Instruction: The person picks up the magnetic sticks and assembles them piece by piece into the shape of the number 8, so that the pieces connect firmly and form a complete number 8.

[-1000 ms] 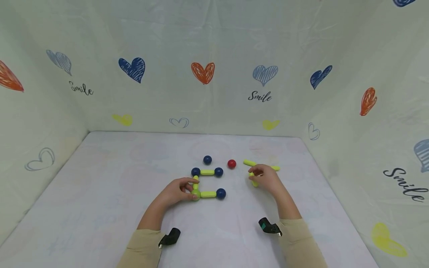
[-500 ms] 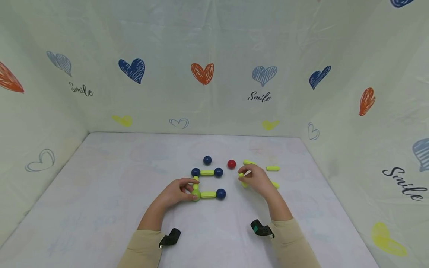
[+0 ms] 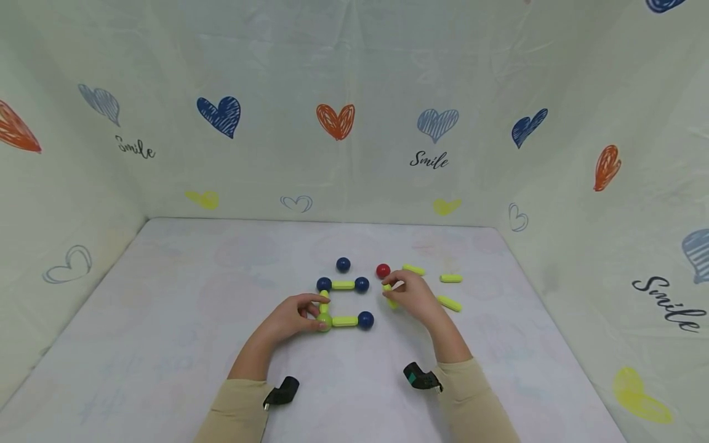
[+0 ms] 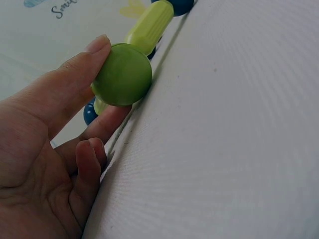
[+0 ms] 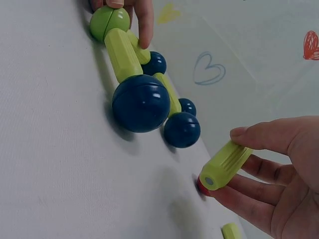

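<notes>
My left hand grips the green ball at the near left corner of a C-shaped frame of balls and yellow-green rods. One rod runs right from it to a blue ball; another joins two blue balls on the far side. To the right of the frame, my right hand pinches a loose yellow-green rod between thumb and fingers. In the right wrist view the rod is tilted, its flat end with a grey disc showing, the red ball partly behind it.
A loose blue ball lies beyond the frame, and the red ball sits just past my right fingers. Three loose rods, one of them farthest right, lie to the right. A patterned sheet stands behind the white table.
My right hand has moved left with the pinched rod, away from the other rods and nearer the frame. The left hand and the frame have stayed in place.
</notes>
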A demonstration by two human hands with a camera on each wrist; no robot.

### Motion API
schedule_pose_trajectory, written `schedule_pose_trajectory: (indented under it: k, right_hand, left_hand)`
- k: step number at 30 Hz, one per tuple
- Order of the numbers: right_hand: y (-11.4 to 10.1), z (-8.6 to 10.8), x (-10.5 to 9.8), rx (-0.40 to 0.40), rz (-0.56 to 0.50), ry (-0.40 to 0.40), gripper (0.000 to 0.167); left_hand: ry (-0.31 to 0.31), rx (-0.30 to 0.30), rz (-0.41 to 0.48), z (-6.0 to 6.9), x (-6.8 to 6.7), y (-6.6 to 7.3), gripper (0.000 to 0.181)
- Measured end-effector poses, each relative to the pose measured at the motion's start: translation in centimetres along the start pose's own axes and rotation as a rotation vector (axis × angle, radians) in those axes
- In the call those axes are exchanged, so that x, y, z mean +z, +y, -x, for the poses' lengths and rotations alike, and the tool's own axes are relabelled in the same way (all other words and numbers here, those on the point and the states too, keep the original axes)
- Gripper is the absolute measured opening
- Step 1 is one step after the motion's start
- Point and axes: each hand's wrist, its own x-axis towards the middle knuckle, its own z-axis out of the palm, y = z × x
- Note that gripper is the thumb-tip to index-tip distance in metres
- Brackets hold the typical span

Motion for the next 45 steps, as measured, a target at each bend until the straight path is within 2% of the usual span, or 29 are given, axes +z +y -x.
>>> schedule_pose_trajectory:
  k: [19,31,45]
  right_hand:
    - [-1.0,-1.1,2.2,0.033,-0.062,0.011,0.019]
    - [-0.7,-1.9,3.4,0.06,-0.087,0.057,0.019]
    - [-0.4,-2.3,4.5,0.079,-0.093,0.11,0.022]
  left_hand:
    - [-0.005,0.006,-0.004,-0.1,0.0,0.0,0.048]
    - [-0.007,0.009,-0.003,0.0,0.1,0.2,0.048]
    - [0.006,-0.028,-0.019,-0.1,0.1,-0.1,0.048]
